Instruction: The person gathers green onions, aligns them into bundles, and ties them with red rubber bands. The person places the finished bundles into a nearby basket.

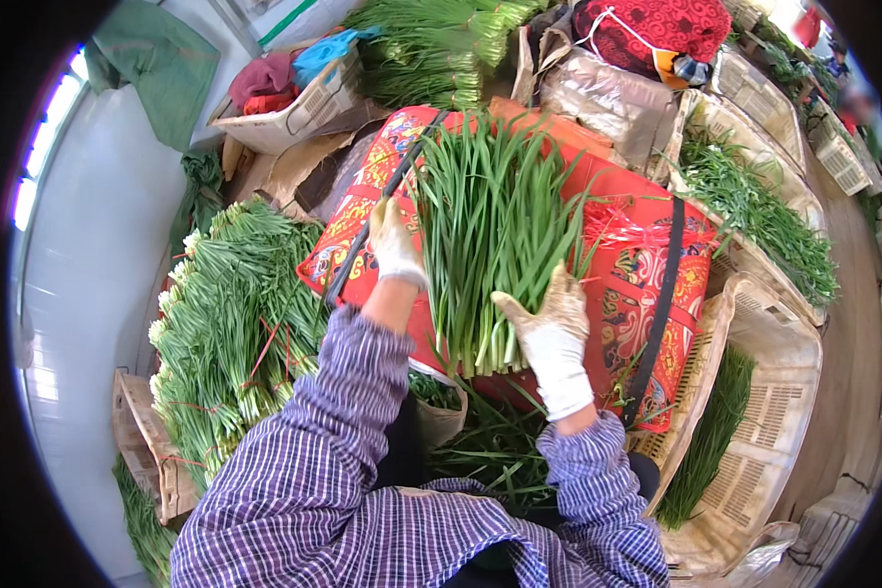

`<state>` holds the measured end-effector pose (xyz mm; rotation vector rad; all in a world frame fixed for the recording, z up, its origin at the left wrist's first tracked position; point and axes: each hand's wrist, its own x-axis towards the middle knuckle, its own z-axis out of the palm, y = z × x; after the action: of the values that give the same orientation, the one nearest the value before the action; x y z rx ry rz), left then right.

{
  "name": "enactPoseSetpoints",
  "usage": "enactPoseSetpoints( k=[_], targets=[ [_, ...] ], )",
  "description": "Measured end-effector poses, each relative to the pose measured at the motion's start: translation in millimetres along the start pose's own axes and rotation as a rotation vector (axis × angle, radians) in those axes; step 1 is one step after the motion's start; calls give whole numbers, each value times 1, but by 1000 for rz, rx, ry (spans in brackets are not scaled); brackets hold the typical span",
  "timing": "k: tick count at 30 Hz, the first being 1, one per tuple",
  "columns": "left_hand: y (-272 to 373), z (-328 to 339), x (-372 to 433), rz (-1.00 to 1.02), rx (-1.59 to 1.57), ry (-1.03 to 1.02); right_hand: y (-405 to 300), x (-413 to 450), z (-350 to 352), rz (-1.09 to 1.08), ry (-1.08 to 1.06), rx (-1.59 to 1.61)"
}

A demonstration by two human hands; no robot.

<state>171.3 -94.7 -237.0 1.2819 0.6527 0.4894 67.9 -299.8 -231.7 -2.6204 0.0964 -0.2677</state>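
A loose bundle of garlic chives (485, 242) lies on a red patterned bag (581, 294), leaf tips away from me and pale cut ends towards me. My left hand (397, 246), in a stained white glove, is at the bundle's left side with its fingers pointing away from me. Whether those fingers press on the leaves is unclear. On the right, near the stem ends, my gloved right hand (557, 342) has its thumb spread from its fingers and grips nothing. Red plastic ties (617, 224) lie on the bag to the right of the leaves.
Tied chive bunches (228, 316) are piled at my left. A plastic crate (772, 411) holding greens stands at my right, with another heap of greens (757, 198) beyond. More bunches (441, 51) lie at the back, near a crate of cloths (294, 117). Loose leaves (492, 448) lie below the bag.
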Motion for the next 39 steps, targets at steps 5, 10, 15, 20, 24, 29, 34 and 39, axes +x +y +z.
enactPoseSetpoints(
  k=[5, 10, 15, 20, 24, 29, 34, 39],
  targets=[
    [-25, -73, -75, -223, 361, -189, 32, -2, -41, 331, -230, 341],
    [-47, -56, -115, 25, 636, -457, 4, -25, 4, 85, -249, 249],
    [-26, -44, -128, 141, 915, -541, 7, -25, 13, 23, -354, 48],
    [-27, -66, -127, 101, 807, -431, -1, -15, -16, 70, -476, 61],
    [-25, -73, -131, 125, 805, -359, -1, -17, -24, 90, -413, 250],
    [-7, -71, -127, 241, 773, -399, 25, -12, -42, 270, -102, 519],
    [-9, -49, -127, 174, 797, -540, -3, -15, -16, 179, -215, 290],
    [-21, -56, -120, 110, 734, -545, 11, -15, -19, 169, -335, 480]
  ],
)
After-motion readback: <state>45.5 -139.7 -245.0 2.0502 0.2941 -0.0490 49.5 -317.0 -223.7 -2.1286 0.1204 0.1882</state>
